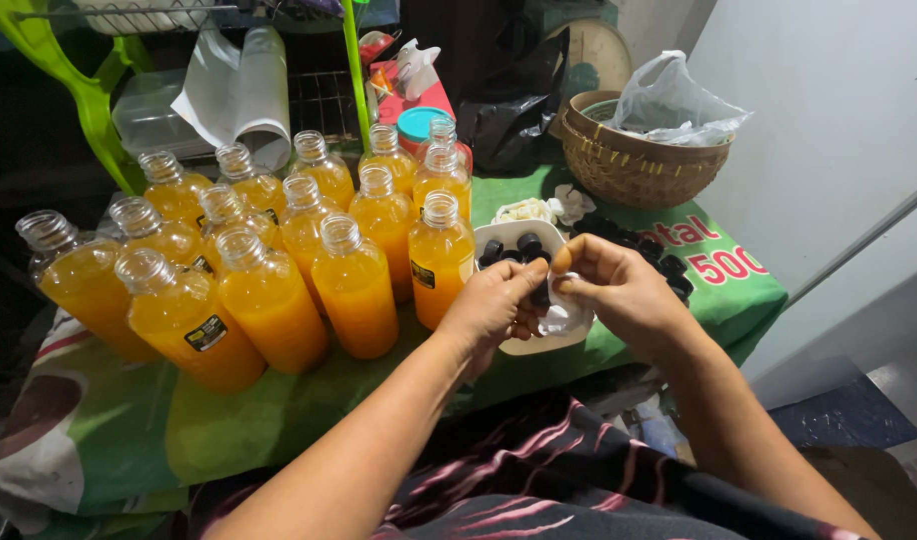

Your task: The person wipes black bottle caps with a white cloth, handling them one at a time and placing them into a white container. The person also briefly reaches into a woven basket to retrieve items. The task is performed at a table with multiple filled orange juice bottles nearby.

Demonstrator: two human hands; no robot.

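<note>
Left hand (489, 305) and right hand (619, 290) met over white dish (539, 345), likely so dropped caps landed back inside. Fingers pinched closed, both on small white liner (562, 318) and black cap (541, 296). Behind: more black caps (514, 248) in dish. Left: uncapped orange juice bottles (354, 285) clustered upright on green cloth (279, 410). Far: wicker basket (634, 160).

Labels on the juice bottles

Small black-and-white labels (206, 333) sit on several orange-filled bottles (269, 300); the green table cover (724, 270) carries red printing at right.
</note>
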